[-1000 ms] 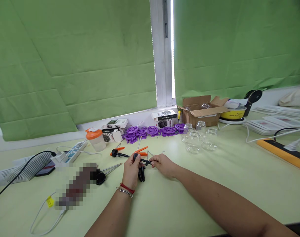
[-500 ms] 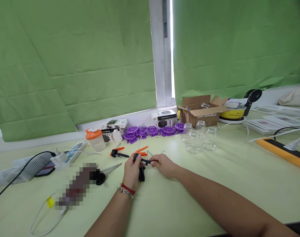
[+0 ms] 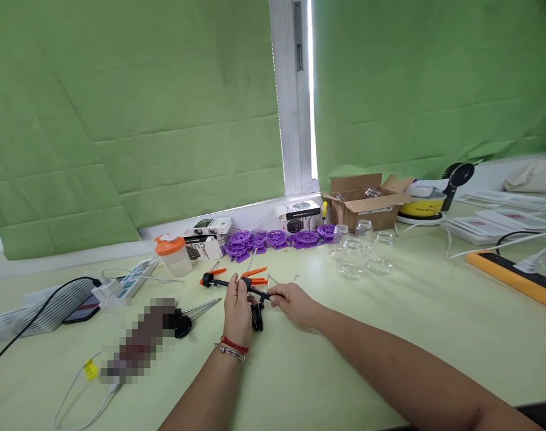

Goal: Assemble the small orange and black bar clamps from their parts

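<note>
Between my two hands is a slim black plastic rod-like part (image 3: 258, 293) with a rounded head. My right hand (image 3: 293, 303) is closed, pinching its narrow end between thumb and fingertips. My left hand (image 3: 237, 311) is at the rounded head, thumb and fingers pressed together and pointing away; its exact grip is partly hidden. Several short black pieces (image 3: 257, 317) lie beneath the held part. Just past my left fingertips is another black rod with a round head (image 3: 207, 279). Orange prongs (image 3: 255, 273) lie behind my hands.
Purple wheel-shaped parts (image 3: 276, 239) line the back, near printed boxes (image 3: 295, 218). Clear cups (image 3: 351, 257) stand right of them, before a cardboard box (image 3: 365, 206). An orange-lidded shaker (image 3: 172, 254), a power strip (image 3: 136, 278) and metal rods (image 3: 203, 306) are on the left.
My left thumb has shifted left, off the front of the rounded head, and the fingers have straightened. The right hand has moved slightly left, still pinching the black part.
</note>
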A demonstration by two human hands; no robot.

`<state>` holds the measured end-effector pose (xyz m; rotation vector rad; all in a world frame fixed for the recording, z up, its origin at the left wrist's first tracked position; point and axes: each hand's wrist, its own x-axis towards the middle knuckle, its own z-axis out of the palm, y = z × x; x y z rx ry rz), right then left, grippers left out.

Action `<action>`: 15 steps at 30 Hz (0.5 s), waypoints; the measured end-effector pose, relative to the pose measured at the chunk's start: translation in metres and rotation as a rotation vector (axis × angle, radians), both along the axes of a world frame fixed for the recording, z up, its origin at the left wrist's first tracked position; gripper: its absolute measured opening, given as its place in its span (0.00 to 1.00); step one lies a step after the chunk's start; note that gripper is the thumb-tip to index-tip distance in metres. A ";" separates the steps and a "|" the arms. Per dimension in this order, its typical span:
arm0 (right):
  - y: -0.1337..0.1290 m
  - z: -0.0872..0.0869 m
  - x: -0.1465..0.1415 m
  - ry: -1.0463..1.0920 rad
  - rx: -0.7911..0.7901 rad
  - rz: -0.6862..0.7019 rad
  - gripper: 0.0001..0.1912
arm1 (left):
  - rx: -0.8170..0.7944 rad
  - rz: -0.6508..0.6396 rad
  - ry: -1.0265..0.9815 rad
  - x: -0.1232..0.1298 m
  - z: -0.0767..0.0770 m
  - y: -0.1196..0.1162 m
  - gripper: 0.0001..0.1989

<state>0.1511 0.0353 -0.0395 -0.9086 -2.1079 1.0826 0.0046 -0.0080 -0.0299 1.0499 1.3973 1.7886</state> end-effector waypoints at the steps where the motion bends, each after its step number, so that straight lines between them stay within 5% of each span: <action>1: -0.002 0.001 0.000 0.009 -0.006 0.002 0.10 | 0.005 0.023 0.026 0.000 0.001 -0.001 0.22; 10: -0.007 0.002 -0.005 0.133 -0.191 0.020 0.10 | 0.047 0.107 0.199 -0.002 0.004 -0.001 0.15; 15: -0.008 -0.001 -0.008 0.290 -0.331 0.041 0.11 | 0.108 0.052 0.223 0.001 0.006 -0.004 0.17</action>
